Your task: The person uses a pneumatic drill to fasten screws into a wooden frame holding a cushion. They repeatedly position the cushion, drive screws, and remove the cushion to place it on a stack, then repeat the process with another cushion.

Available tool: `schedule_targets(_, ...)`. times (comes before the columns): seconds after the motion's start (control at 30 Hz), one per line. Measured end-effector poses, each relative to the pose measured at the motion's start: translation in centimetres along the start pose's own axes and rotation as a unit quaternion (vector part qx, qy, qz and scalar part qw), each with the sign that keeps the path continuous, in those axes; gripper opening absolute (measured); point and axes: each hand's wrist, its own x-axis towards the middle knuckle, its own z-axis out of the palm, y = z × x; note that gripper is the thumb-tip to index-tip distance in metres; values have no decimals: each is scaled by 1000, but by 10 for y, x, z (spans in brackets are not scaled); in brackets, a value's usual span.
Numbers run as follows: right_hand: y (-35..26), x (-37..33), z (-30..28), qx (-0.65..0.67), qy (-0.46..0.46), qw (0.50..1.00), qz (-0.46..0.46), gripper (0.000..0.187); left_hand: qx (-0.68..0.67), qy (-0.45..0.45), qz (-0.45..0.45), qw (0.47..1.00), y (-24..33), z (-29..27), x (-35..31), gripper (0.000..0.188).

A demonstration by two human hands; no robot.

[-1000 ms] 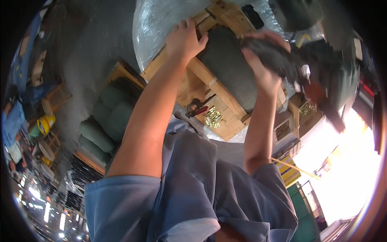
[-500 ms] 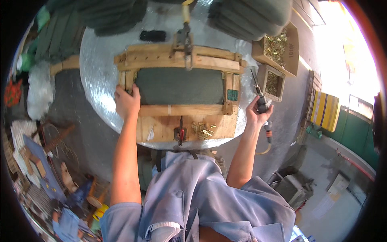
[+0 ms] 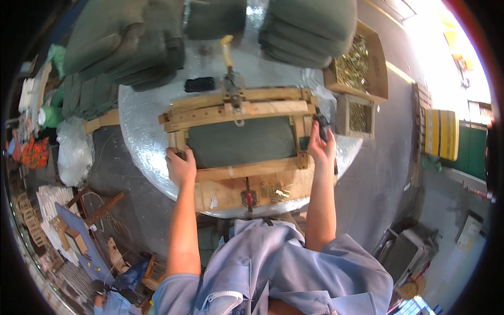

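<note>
A wooden frame jig [image 3: 239, 172] lies on the round, shiny-covered table, enclosing a dark green fabric-covered panel [image 3: 241, 143]. My left hand [image 3: 182, 168] is closed on the frame's left end, thumb on the inner side. My right hand [image 3: 321, 145] grips a dark power screwdriver [image 3: 322, 121] at the frame's right end; its tip is hard to make out near the far right corner. A toggle clamp [image 3: 232, 92] with a yellow handle sits on the far rail. On the near board are a red-handled clamp [image 3: 248, 198] and several small brass metal pieces [image 3: 278, 192].
Stacks of dark green padded pieces [image 3: 310, 31] stand at the table's far side, near a black flat object [image 3: 199, 84]. To the right are a cardboard box [image 3: 380, 79] of brass pieces and a small wooden box [image 3: 343, 115] of small metal parts. Plastic wrap [image 3: 75, 152] hangs at left.
My right hand has brought the screwdriver leftward from beside the small box to the frame's right end. My left hand stays on the left end. The whole view has shifted.
</note>
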Motion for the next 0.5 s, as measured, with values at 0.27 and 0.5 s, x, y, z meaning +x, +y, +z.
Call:
schedule_targets(0.27, 129, -74, 70, -501, -36, 844, -187, 49, -53, 9, -3, 999, -13, 9, 0, 67)
schedule_targets(0.5, 280, 63, 214, -632, -253, 714, -163, 50, -61, -20, -12, 998, -7, -1, 3, 74)
